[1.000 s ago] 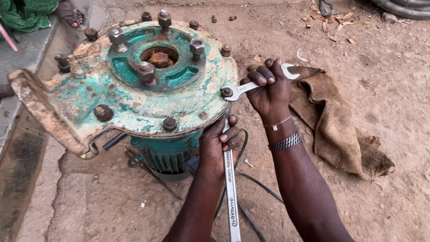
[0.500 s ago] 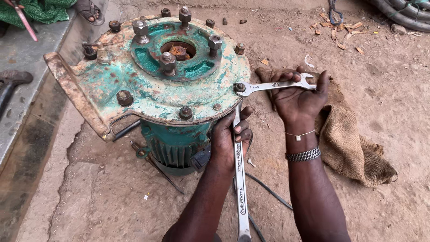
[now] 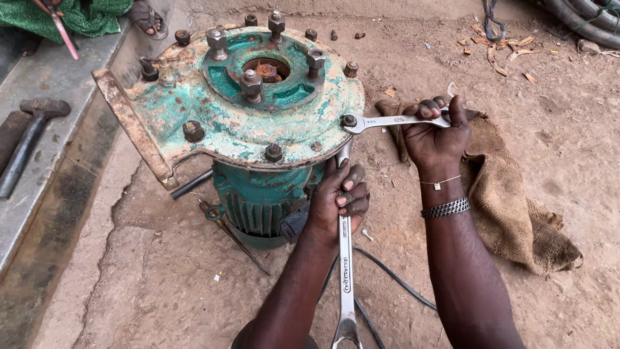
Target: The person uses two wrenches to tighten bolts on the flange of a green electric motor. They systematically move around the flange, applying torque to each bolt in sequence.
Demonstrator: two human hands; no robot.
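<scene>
Green flanged pump housing [image 3: 239, 123] stands on the dirt floor, centre-upper frame, rusty bolts round its rim. Right hand [image 3: 439, 132] is clenched on a short spanner [image 3: 394, 121], whose ring end sits on the rim bolt [image 3: 349, 120] at the flange's right edge. Left hand [image 3: 339, 200] grips a long spanner [image 3: 345, 258] running down to the bottom edge, its head tucked under the flange just below that bolt. Burlap sack [image 3: 510, 207] lies at right, hammer [image 3: 29, 139] at far left.

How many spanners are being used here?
2. One spanner lies level in the right hand, its ring on a rim bolt. The other spanner runs lengthwise, gripped by the left hand beneath the flange.
</scene>
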